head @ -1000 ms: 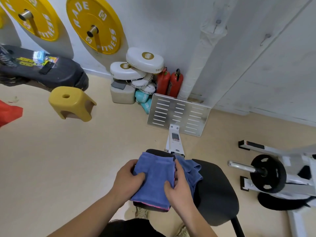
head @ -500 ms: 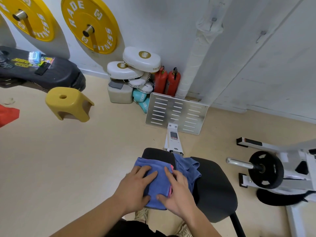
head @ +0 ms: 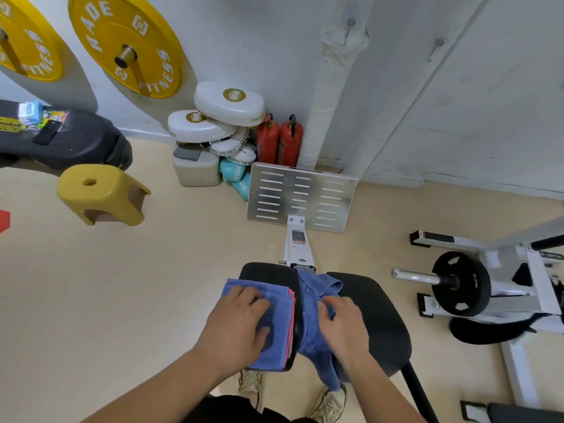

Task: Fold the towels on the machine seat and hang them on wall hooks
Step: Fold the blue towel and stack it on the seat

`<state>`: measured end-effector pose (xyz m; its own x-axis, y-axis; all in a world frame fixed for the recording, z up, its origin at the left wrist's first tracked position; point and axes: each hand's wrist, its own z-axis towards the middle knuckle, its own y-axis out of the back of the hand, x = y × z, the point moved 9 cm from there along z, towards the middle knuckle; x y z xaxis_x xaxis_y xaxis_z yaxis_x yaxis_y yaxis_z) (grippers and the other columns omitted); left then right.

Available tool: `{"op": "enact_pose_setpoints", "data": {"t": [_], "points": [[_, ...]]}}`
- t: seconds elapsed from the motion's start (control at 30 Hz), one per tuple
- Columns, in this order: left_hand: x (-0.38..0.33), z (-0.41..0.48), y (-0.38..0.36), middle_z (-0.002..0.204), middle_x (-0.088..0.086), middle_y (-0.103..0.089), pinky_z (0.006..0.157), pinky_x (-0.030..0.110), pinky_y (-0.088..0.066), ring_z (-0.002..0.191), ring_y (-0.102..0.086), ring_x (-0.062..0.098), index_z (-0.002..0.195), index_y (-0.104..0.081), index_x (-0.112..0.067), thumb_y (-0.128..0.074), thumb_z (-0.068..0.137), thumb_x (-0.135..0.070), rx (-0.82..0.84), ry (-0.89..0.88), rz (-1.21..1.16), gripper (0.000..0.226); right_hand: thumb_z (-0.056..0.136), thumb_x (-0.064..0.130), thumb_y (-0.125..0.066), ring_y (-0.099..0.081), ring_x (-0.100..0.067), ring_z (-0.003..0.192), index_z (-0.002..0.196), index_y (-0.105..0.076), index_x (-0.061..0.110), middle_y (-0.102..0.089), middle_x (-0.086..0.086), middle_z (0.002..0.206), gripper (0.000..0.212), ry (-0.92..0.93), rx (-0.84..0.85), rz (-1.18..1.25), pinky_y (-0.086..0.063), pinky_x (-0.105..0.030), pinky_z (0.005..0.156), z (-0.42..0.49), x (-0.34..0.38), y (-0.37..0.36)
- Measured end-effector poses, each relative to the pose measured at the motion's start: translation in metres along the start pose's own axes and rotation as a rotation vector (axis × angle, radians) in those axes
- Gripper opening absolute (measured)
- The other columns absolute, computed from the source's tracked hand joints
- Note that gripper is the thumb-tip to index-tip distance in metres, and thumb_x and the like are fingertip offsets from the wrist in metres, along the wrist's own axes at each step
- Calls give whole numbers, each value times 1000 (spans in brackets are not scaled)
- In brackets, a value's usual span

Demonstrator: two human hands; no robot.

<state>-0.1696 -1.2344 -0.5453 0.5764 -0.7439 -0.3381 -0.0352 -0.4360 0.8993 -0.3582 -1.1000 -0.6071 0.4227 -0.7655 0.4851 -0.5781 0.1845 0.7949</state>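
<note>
Right hand (head: 343,323) has left folded towel (head: 279,340), grips loose towel (head: 314,288)

Brightness: we found the room bright and evenly lit; the white wall (head: 244,41) and the beige floor (head: 122,300) were well exposed
Source: we judged the light diffuse, falling from above and somewhat from the left
Shadows: soft-edged; a grey one lay on the wall right of and below the yellow plate (head: 125,44); a fainter one sat under the stool (head: 97,190)
Glare: we noted a mild sheen on the metal footplate (head: 302,196)
Blur: we saw the left hand (head: 241,325) and the right hand (head: 343,328) slightly soft at the fingers; the loose towel (head: 317,300) showed little weave
Distortion: wide-angle; the wrapped pipe (head: 329,87) leaned and bowed; we saw the plate stretched toward the corner
</note>
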Motion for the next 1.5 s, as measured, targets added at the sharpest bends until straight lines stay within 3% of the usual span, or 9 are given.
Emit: {"op": "enact_pose_setpoints", "data": {"t": [0.17, 0.27, 0.37, 0.57, 0.8, 1.07, 1.2, 1.37, 1.5], "points": [[-15, -2, 12, 119, -14, -61, 79, 25, -56, 104, -61, 8, 120, -64, -30, -53, 94, -42, -28, 10, -169, 30, 98, 46, -45, -51, -28, 124, 139, -47, 26, -55, -6, 132, 46, -130, 93, -348, -45, -41, 99, 32, -43, -15], [-15, -10, 12, 123, -18, -57, 72, 6, -39, 99, -54, 0, 128, -60, -32, -51, 99, -40, -46, 12, -218, 32, 97, 52, -45, -45, -29, 128, 139, -48, 28, -48, -7, 138, 48, -164, 100, -488, -40, -43, 103, 43, -49, -23], [-11, -17, 13, 122, -22, -55, 77, 14, -50, 93, -53, -1, 127, -58, -37, -48, 99, -40, -52, 28, -237, 30, 96, 51, -49, -45, -28, 124, 131, -54, 32, -49, -5, 133, 40, -163, 77, -501, -40, -42, 98, 49, -52, -25], [-20, -23, 18, 106, -23, -56, 74, 7, -42, 86, -50, -4, 115, -63, -36, -53, 97, -35, -71, -6, -318, 21, 91, 16, -55, -53, -19, 72, 87, -51, 12, -57, -5, 75, 7, -338, -8, 319, -45, -43, 77, 21, -58, 4], [-47, -22, 15, 92, -21, -60, 77, 18, -48, 86, -61, 6, 105, -70, -35, -56, 93, -31, -49, -40, -468, 18, 85, -8, -58, -39, -26, 67, 78, -47, -7, -42, -14, 71, 13, -445, -254, 737, -34, -34, 62, -66, -80, 75], [-114, -22, -1, 97, -19, -63, 79, 22, -51, 87, -59, 1, 103, -70, -33, -59, 91, -27, 42, -189, -517, 16, 78, 1, -55, -71, -35, 85, 81, -54, 1, -74, -19, 85, 3, -184, -137, 818, -59, -49, 75, -114, -44, 137], [-157, -20, 19, 106, -29, -56, 83, 11, -48, 100, -59, -2, 117, -59, -42, -61, 94, -31, -12, -236, -593, 26, 68, 12, -57, -65, -52, 79, 76, -54, 1, -65, -36, 81, 14, -18, -25, 847, -57, -60, 73, -131, -26, 176], [-231, -30, 49, 121, -28, -59, 96, 11, -45, 116, -58, -2, 128, -58, -40, -66, 91, -24, 36, -351, -720, 40, 72, -4, -54, -73, -41, 86, 79, -56, 4, -74, -24, 88, 11, 205, 91, 893, -62, -43, 74, -163, -20, 229], [-307, -50, 44, 83, -11, -63, 75, 20, -46, 81, -57, -1, 95, -67, -30, -70, 88, -26, 200, -423, -730, 8, 68, -15, -48, -72, -35, 88, 80, -55, -2, -74, -21, 90, 19, 309, 118, 902, -59, -35, 76, -191, -42, 265]]}}
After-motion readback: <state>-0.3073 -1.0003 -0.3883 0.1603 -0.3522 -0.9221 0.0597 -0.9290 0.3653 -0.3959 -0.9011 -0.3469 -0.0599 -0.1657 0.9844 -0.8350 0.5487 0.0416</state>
